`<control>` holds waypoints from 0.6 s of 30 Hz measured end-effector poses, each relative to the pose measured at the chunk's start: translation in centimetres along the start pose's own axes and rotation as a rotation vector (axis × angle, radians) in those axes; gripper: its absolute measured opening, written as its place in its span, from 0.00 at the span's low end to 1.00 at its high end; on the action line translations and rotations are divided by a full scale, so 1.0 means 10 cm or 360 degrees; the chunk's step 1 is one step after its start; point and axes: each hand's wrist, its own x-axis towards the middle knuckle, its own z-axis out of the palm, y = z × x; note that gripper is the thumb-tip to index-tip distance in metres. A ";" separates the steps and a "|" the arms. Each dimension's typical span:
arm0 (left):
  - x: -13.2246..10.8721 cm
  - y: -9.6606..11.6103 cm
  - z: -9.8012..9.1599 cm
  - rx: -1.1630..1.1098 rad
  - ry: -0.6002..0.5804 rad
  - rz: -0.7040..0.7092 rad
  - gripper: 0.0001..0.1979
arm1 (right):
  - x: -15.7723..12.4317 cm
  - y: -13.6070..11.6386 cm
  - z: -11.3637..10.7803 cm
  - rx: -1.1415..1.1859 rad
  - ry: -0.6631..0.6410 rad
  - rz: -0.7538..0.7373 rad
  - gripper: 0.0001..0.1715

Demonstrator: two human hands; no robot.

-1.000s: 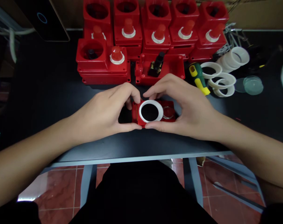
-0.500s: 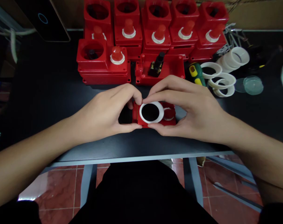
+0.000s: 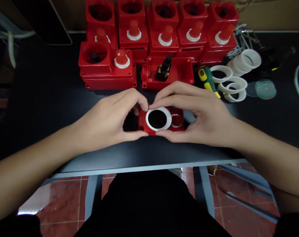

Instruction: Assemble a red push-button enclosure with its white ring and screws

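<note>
A red plastic housing cover (image 3: 141, 123) lies on the dark table in front of me, with a white ring (image 3: 168, 120) over its large round opening. My left hand (image 3: 112, 120) grips the left end of the cover, thumb along the near edge and fingers at the far edge. My right hand (image 3: 198, 113) curves around the white ring, its fingertips at the ring's far rim and its thumb at the near rim. At the cover's right end, a smaller round hole shows a thin pale edge. Part of the cover is hidden behind my fingers.
Assembled red boxes (image 3: 107, 79) with red domes stand along the back. An open red box base (image 3: 181, 74) holds a black switch (image 3: 164, 68). To the right lie a green-yellow screwdriver (image 3: 206, 79), loose white rings (image 3: 238, 84), clear discs (image 3: 265, 89) and metal pieces (image 3: 248, 38).
The view has shifted slightly, so everything appears a little further left. Both hands keep nearly the same hold on the cover and ring.
</note>
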 end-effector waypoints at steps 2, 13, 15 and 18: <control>0.00 0.00 0.00 0.0002 -0.0003 -0.0019 0.20 | 0.00 0.00 0.00 0.0011 0.0009 -0.0008 0.22; -0.01 -0.01 0.00 0.0005 -0.0006 -0.0044 0.22 | 0.01 0.01 0.00 0.0044 0.0003 -0.0011 0.21; -0.02 -0.01 0.00 0.0005 0.0000 -0.0049 0.22 | 0.01 0.01 0.00 0.0014 -0.0001 -0.0017 0.20; -0.02 -0.01 0.00 -0.0001 0.0003 -0.0059 0.22 | 0.01 0.00 0.00 -0.0026 0.0012 -0.0039 0.19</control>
